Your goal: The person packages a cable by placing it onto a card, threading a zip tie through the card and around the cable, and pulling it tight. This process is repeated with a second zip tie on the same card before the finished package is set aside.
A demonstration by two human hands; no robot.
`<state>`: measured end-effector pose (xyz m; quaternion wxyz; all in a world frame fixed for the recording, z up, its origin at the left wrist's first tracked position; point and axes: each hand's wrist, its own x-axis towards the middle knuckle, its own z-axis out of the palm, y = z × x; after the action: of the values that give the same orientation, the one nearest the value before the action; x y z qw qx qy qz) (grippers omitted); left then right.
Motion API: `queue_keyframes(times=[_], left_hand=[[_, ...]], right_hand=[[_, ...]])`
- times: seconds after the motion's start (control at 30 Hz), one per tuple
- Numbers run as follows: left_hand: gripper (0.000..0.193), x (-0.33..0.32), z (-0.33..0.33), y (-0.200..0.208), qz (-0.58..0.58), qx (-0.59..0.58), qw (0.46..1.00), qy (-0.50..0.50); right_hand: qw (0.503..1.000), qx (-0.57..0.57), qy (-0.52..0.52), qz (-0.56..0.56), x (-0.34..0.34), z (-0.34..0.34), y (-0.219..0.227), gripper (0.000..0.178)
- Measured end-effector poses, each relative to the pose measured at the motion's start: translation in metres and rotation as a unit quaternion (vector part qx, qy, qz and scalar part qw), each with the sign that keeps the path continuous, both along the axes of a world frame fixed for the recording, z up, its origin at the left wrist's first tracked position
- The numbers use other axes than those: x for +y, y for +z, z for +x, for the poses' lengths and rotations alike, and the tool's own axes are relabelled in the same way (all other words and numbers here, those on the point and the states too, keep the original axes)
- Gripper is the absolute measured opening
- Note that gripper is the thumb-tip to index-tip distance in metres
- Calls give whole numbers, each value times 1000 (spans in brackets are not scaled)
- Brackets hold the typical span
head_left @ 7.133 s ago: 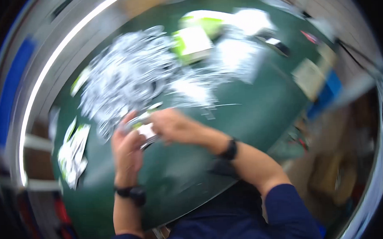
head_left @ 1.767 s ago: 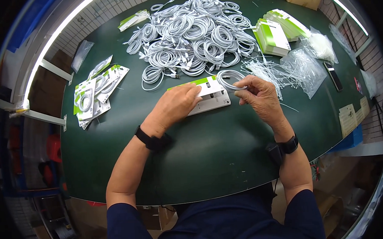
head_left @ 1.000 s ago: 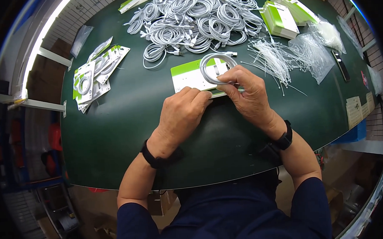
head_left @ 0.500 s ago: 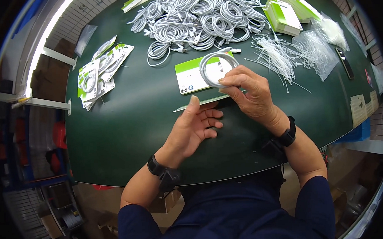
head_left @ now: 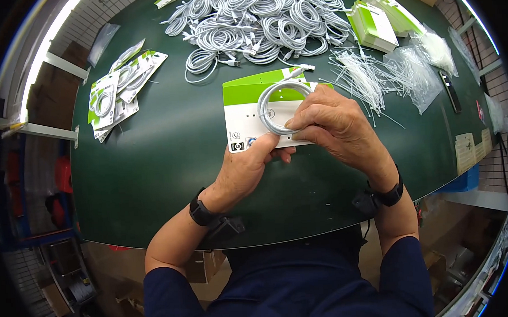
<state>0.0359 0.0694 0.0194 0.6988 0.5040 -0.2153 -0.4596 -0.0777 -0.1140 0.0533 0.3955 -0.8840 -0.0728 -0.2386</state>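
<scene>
My left hand [head_left: 246,167] grips the lower edge of a green-and-white packaging card [head_left: 240,118], its thumb on the front and the fingers behind. My right hand [head_left: 346,123] pinches the lower part of a coiled light-grey cable [head_left: 265,108] between thumb and fingertips. The coil lies against or just over the card's face, and its plug [head_left: 308,67] sticks out past the top. A second green-edged card [head_left: 256,78] shows behind the held one, mostly hidden by it.
A big heap of coiled grey cables [head_left: 259,25] covers the far middle. Carded cables [head_left: 107,102] lie at left. To the right are stacked cards [head_left: 373,26], loose white cable ties [head_left: 361,80], clear plastic bags [head_left: 415,78] and a dark slim object [head_left: 450,93].
The card has tilted from nearly edge-on to face up, and my left thumb has closed onto it. The coil in my right hand now sits over its face. The whole view has shifted slightly.
</scene>
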Motion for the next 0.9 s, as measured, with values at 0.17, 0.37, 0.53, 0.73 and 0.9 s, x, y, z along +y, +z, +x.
queue_keyframes(times=[0.17, 0.37, 0.53, 0.73, 0.9], left_hand=[[26, -8, 6, -13, -35, -60, 997, -18], [29, -8, 11, -20, -60, -61, 996, -30], [31, -8, 15, -23, -59, -68, 995, -32], [31, -13, 6, -7, -58, -38, 997, 14], [32, -19, 4, -10, 4, -67, 995, 69]], right_hand=[[1000, -3, -13, 5, -4, 1, -7, 25], [1000, -11, 5, -6, -12, 7, -19, 25], [1000, -8, 7, 15, -11, 11, -28, 18], [995, -11, 20, 99, -8, 14, -40, 23], [994, 5, 29, 103, -3, 16, -40, 25]])
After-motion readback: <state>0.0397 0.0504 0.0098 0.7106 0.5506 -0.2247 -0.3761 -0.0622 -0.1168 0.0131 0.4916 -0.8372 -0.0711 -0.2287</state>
